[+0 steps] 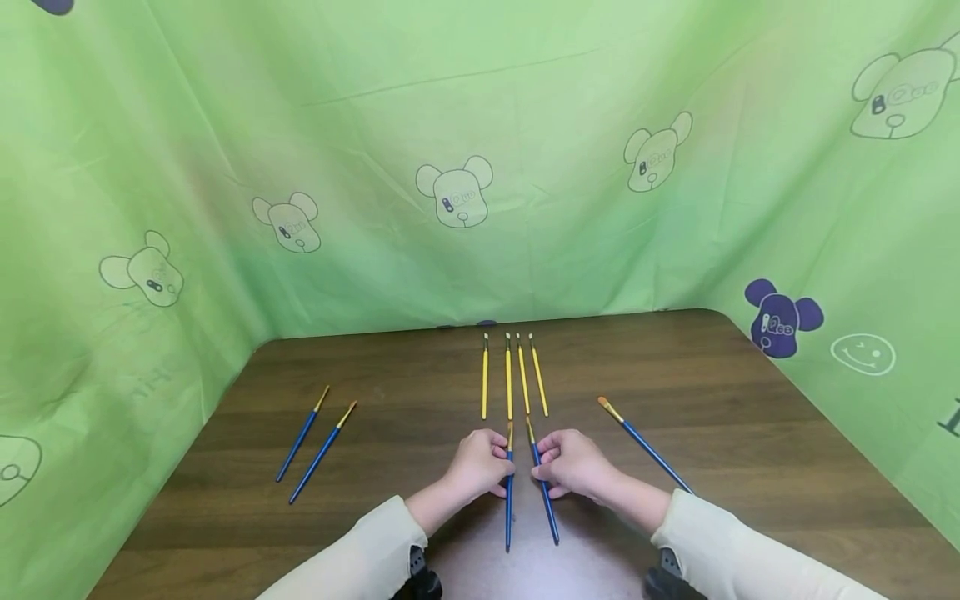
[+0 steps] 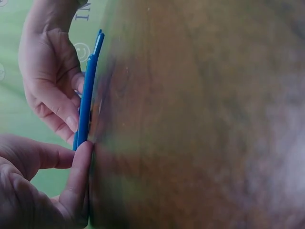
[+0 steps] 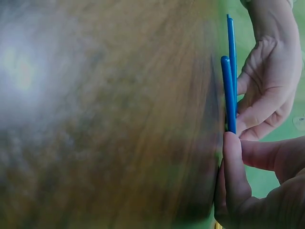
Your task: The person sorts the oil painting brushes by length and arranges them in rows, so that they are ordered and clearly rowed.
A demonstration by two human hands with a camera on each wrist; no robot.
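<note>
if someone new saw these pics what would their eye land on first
Probably the bright green cloth, printed with cartoon animal heads, behind and beside the brown table. Next, near the middle of the table, the left hand pinches one blue brush and the right hand pinches another blue brush. Just beyond them, four yellow brushes lie side by side.

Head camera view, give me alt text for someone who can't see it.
A person's left hand pinches a blue-handled paintbrush, and the right hand another, side by side on a brown wood-grain table. Four yellow-handled brushes lie beyond them; two more blue-handled brushes lie to the left and one to the right. Green fabric hangs behind.
</note>
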